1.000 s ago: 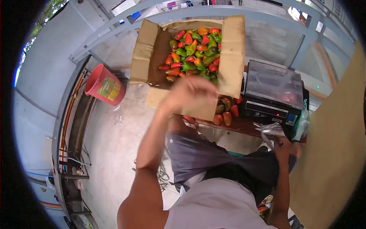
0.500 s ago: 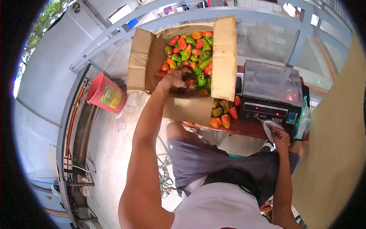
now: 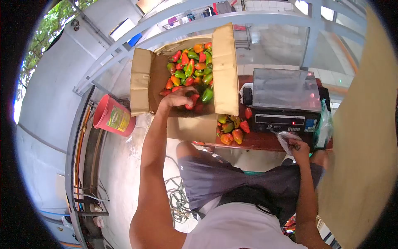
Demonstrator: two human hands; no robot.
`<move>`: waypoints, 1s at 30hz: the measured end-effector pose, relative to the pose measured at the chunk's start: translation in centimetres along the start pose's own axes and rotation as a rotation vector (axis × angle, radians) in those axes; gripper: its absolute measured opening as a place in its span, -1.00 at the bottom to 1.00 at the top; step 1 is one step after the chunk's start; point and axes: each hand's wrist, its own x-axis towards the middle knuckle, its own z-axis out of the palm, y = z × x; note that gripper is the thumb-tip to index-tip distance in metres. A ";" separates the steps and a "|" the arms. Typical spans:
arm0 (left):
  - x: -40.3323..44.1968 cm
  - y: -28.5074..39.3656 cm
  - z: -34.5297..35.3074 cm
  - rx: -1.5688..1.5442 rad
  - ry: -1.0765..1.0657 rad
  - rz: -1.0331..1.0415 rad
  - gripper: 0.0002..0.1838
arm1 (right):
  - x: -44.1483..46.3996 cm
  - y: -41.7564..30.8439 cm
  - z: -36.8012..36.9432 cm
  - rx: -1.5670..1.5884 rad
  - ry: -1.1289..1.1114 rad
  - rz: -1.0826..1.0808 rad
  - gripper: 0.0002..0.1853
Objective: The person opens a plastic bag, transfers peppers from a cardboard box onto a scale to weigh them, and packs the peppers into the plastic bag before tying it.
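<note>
While the right hand pinches crinkly plastic, the left hand grips a glossy pepper

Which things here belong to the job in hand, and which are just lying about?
Job in hand:
left hand touching a red pepper in the cardboard box
right hand holding a clear plastic bag
scale, probably

Lying about:
red bucket
tangled cord
clothes in the background

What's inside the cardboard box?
Red, orange and green peppers fill much of the cardboard box. The left hand covers some; the bottom layers can't be seen.
</note>
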 end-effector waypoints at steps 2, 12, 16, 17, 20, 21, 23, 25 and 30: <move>0.8 -0.4 1.1 0.161 -0.149 -0.116 -0.27 | 0.2 -0.1 -0.2 0.037 -0.068 0.113 -0.72; -4.4 4.4 -2.2 -0.344 0.298 0.033 -0.51 | -0.5 -2.0 -0.8 0.084 -0.093 0.077 -0.71; -6.2 17.0 -3.6 -0.448 0.473 0.468 -0.54 | 0.1 -2.0 -0.7 0.041 -0.138 0.083 -0.66; -5.6 20.2 -3.1 -0.406 0.451 0.623 -0.52 | 0.3 -1.8 -0.3 0.049 -0.135 0.068 -0.65; 0.5 27.8 0.1 -0.058 0.319 0.865 -0.40 | 0.5 -1.2 -0.3 0.064 -0.140 0.027 -0.63; 3.8 29.2 2.6 -0.043 0.334 0.916 -0.39 | 0.4 -1.0 -0.2 0.072 -0.151 0.012 -0.63; 10.7 31.1 7.0 0.106 0.209 0.864 -0.46 | 0.2 -0.4 0.1 0.071 -0.130 0.031 -0.64; 16.7 30.9 10.6 0.170 -0.041 0.626 -0.47 | 0.2 -1.9 -0.7 0.067 -0.106 0.070 -0.64; 23.4 27.4 15.2 0.379 0.013 0.454 -0.43 | -0.3 -2.2 -2.7 0.141 -0.116 0.143 -0.61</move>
